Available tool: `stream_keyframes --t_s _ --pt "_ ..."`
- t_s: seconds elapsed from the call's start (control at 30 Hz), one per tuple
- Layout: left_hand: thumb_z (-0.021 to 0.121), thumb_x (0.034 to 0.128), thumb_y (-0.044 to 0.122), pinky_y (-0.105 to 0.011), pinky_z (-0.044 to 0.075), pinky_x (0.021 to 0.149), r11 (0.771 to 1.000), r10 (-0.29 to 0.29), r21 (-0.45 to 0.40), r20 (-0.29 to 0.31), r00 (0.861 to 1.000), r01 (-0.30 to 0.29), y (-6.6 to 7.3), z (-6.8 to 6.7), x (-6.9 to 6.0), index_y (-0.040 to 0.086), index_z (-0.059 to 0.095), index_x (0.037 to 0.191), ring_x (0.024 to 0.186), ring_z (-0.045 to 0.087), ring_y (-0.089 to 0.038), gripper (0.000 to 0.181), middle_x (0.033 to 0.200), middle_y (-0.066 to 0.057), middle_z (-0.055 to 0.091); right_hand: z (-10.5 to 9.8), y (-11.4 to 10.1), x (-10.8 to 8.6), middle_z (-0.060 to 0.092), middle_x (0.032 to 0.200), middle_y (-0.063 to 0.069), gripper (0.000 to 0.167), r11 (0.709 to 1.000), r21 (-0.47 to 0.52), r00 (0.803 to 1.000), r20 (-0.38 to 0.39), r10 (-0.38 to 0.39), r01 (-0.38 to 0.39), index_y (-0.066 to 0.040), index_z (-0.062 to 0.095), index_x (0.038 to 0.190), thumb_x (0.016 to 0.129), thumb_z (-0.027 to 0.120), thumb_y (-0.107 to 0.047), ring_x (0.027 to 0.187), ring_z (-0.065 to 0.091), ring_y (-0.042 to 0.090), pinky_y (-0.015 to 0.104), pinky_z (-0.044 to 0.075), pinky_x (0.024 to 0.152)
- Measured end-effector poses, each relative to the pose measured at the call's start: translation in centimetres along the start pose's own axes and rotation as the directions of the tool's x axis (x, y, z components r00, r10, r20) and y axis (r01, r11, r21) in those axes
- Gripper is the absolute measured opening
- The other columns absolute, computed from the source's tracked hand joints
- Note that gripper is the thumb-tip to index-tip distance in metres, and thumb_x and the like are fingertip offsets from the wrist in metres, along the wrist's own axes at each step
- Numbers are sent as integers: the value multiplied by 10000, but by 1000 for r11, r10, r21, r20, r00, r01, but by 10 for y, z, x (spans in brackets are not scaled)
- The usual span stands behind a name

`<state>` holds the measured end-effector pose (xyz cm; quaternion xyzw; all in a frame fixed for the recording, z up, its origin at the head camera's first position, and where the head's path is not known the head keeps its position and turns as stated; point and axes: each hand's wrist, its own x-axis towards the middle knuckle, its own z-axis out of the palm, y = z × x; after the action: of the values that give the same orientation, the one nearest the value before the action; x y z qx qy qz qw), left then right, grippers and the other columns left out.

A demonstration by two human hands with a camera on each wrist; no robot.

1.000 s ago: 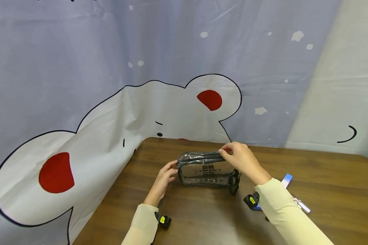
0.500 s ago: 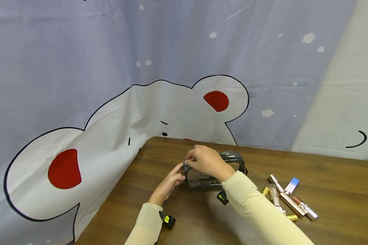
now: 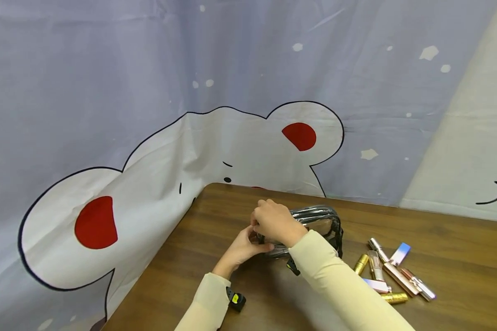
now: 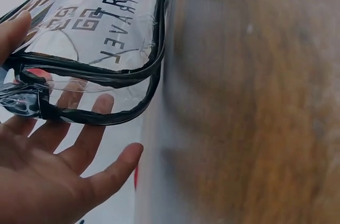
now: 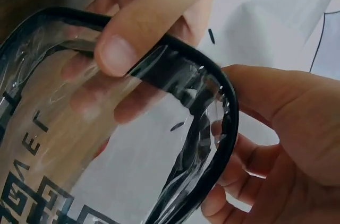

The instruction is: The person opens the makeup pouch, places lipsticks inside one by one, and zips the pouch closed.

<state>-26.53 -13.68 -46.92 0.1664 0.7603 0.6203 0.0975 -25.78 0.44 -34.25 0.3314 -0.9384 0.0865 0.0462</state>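
Observation:
A clear pouch with black piping and "TRAVEL" lettering point(image 3: 320, 225) point(image 4: 119, 38) point(image 5: 37, 128) lies on the table, partly covered by the right forearm in the head view. My left hand point(image 3: 241, 250) point(image 4: 48, 176) point(image 5: 143, 22) grips its left end, thumb on the clear front panel and fingers behind it. At the same end, my right hand point(image 3: 276, 223) point(image 5: 297, 134) pinches the dark edge near the corner with curled fingers. What lies right under those fingertips is partly hidden.
Several slim cosmetic tubes, among them a gold one point(image 3: 361, 264) and a blue-and-white one point(image 3: 400, 253), lie loosely right of the right sleeve. The wooden table point(image 3: 459, 257) meets a printed curtain point(image 3: 232, 147) at its back and left edges.
My right hand has crossed from the pouch's right end to its left end. My left thumb has come onto the front panel. The tubes have come out from behind the right sleeve.

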Motion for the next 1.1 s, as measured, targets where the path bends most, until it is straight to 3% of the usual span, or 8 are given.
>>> stream_keyframes --t_s 0.13,0.43,0.67,0.73,0.83,0.93,1.1 --pt "770 812 287 -374 470 913 998 16 63 -10 1000 -15 2 2 1 152 510 1352 1095 557 -191 615 1292 -38 573 -1 3 -2 602 894 17 67 999 22 999 27 43 -44 -155 763 882 871 698 -147 812 558 175 369 515 663" --pt "772 812 182 -331 482 826 994 46 98 3 999 -46 7 10 0 138 579 1255 1021 576 -210 485 1185 -26 616 -3 0 -2 584 846 39 155 997 52 996 80 50 -55 -113 722 738 843 669 -12 750 513 187 357 483 616" --pt "785 802 246 -294 510 801 987 51 153 0 999 -50 6 14 1 163 587 1234 972 617 -139 483 1163 -3 648 -3 0 -2 580 822 51 190 997 47 991 117 58 -64 -62 700 653 818 683 29 680 432 143 302 442 575" --pt "786 801 253 -294 516 796 985 62 160 6 998 -62 6 14 1 183 582 1251 969 624 -141 499 1168 8 646 -4 -2 -2 566 837 61 176 997 -9 987 143 74 -74 -62 692 677 843 678 -6 679 439 151 306 448 565" --pt "781 807 239 -302 522 823 986 76 144 22 997 -78 6 15 1 220 564 1294 1007 627 -147 534 1201 26 633 -3 -8 -4 554 913 75 124 983 -169 977 191 98 -66 -75 712 777 890 666 -98 718 463 174 311 488 583" --pt "775 811 228 -305 516 854 987 87 136 28 996 -90 7 15 1 221 558 1315 1023 627 -152 549 1207 15 638 -1 -14 -7 544 988 59 127 938 -346 971 214 107 -27 -120 725 890 916 654 -221 780 509 188 321 539 659" --pt "745 838 208 -297 509 861 966 127 227 15 992 -127 7 15 0 141 550 1328 1016 627 -178 532 1210 -45 643 5 -22 -9 489 989 12 228 855 -518 961 240 134 11 -158 728 872 920 611 -348 802 503 170 318 526 744"
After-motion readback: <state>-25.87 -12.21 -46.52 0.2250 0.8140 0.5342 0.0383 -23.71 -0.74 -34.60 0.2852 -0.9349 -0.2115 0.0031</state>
